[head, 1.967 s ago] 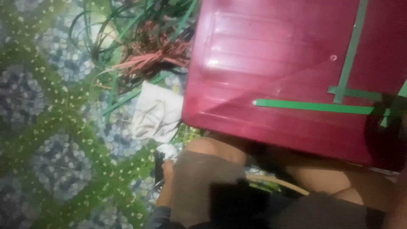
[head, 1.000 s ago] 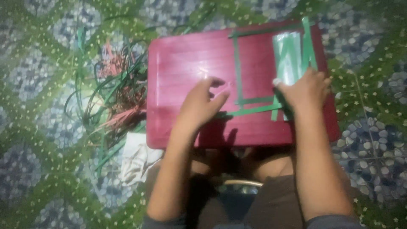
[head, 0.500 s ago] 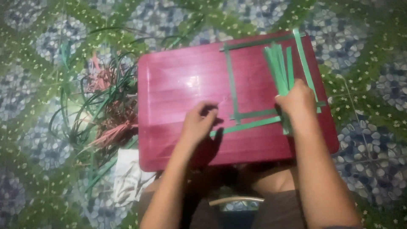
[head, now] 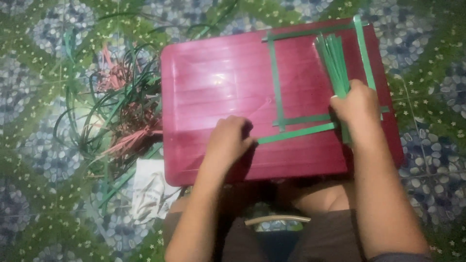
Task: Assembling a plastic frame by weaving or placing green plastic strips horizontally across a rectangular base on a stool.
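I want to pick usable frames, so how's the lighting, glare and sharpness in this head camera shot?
Head view: dim, greenish cast; soft glare patch on the red board; dark shadow under its near edge; slightly soft overall, the left hand and right hand mildly blurred, the green strips readable, the strip pile murky.

We see a glossy crimson board (head: 218, 87) crossed by bright green strips (head: 277, 87). At nine o'clock lies a tangle of dark green and pink strands (head: 116, 111). The floor covering (head: 34, 145) shows green bands dotted white around blue-grey pebble patches. At seven o'clock sits a white wrapper (head: 151, 191).
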